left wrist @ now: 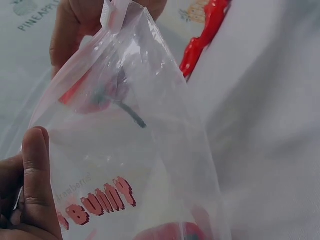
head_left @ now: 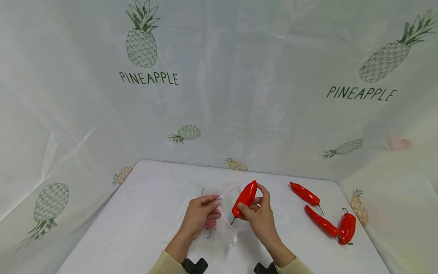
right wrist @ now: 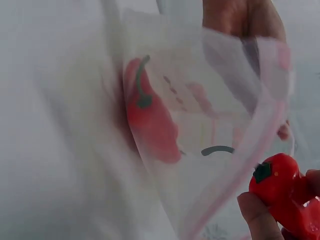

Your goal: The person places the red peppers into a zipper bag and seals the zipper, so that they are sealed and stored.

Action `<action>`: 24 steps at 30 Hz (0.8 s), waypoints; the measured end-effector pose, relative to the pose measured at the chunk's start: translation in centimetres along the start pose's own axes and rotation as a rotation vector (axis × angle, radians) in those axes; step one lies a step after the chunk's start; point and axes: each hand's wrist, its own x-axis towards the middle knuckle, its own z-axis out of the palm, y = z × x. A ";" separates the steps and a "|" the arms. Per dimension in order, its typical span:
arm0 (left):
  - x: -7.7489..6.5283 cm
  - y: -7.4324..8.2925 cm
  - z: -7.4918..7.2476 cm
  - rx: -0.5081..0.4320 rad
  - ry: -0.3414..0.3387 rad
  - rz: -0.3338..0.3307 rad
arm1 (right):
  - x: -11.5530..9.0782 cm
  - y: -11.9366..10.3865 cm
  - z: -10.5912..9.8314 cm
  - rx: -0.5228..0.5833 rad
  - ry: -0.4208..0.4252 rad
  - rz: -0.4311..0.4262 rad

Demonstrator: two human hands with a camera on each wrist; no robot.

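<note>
A clear zip bag (left wrist: 165,165) with a pink zip edge and printed letters stands with its mouth spread in front of me. My left hand (head_left: 196,217) pinches one side of that mouth between thumb and fingers. In my right hand (head_left: 262,222) is a red chili pepper (head_left: 245,199), gripped by thumb and fingers, its stem end pointing down at the bag's opening. The right wrist view shows the pepper's green stem base close to the pink zip edge (right wrist: 250,145). Another red pepper (right wrist: 152,130) lies inside the bag, seen through the plastic.
Three loose red peppers lie on the right of the white table (head_left: 130,228): one at the back (head_left: 304,194), a slim one (head_left: 321,221) and a stubby one (head_left: 347,226). A pineapple-print curtain (head_left: 239,95) surrounds the table's back and sides.
</note>
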 end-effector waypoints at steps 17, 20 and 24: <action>-0.3 0.4 0.6 0.017 0.011 0.045 | -0.6 0.6 1.7 -0.148 -0.114 -0.001; -0.1 0.5 0.7 -0.007 -0.006 0.038 | -0.6 0.5 1.8 -0.152 -0.134 0.008; 0.1 0.5 0.8 -0.020 -0.032 0.039 | -0.5 0.3 2.0 -0.162 -0.168 0.012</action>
